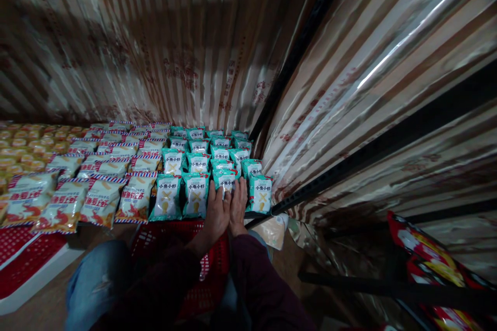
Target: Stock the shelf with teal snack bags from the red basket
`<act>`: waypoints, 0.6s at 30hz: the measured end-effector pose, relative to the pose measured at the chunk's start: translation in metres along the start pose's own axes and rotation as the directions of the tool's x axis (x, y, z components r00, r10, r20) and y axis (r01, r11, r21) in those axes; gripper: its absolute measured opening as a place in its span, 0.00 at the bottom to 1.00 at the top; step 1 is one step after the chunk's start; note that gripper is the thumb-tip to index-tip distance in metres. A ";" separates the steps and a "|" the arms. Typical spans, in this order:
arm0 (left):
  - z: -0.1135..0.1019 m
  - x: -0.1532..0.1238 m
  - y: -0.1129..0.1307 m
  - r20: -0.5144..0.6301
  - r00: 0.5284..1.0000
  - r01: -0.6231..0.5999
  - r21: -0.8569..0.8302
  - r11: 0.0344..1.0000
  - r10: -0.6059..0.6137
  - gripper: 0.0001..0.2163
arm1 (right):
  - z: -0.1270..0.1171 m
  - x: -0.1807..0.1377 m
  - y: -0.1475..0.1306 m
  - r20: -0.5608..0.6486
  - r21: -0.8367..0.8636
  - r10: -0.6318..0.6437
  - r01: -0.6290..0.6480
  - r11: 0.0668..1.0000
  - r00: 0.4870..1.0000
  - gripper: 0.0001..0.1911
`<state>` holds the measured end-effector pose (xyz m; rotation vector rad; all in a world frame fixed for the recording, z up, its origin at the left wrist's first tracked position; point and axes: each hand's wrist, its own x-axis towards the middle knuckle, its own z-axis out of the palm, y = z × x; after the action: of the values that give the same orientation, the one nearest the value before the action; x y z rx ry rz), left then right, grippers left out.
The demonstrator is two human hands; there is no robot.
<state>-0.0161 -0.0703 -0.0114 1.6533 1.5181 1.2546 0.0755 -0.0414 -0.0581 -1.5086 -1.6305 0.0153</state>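
The teal snack packet (226, 179) between your hands is in the front row on the shelf, its printed face toward you and its lettering upright; its long axis appears to run up and down in the view like its neighbours', though your hands cover the lower part. Your left hand (218, 212) lies over its lower left, and your right hand (238, 204) runs along its right side. The fingers of both are extended and lightly bent, touching the packet; you cannot tell from here whether they pinch it or only press against it. Just beside your left hand stands a matching teal packet (196, 195), and another, the end packet (260, 194), stands at your right. Farther left, striped-edge snack bags (135, 196) fill the front row. The packets sit close to the shelf's front edge; past the end packet, a dark metal rail (298, 194) and the striped sheeting (330, 103) limit you. Your open room is toward your body, above the red basket (215, 253).
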 end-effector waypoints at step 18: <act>-0.047 -0.027 -0.040 -0.289 0.925 -0.134 0.363 0.922 0.248 0.15 | 0.011 -0.044 -0.060 0.227 0.268 -0.129 0.066 0.961 0.965 0.28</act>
<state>-0.0739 -0.0966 -0.0343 1.9228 1.8960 1.5035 0.0155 -0.0866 -0.0576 -1.2614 -1.8166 0.3581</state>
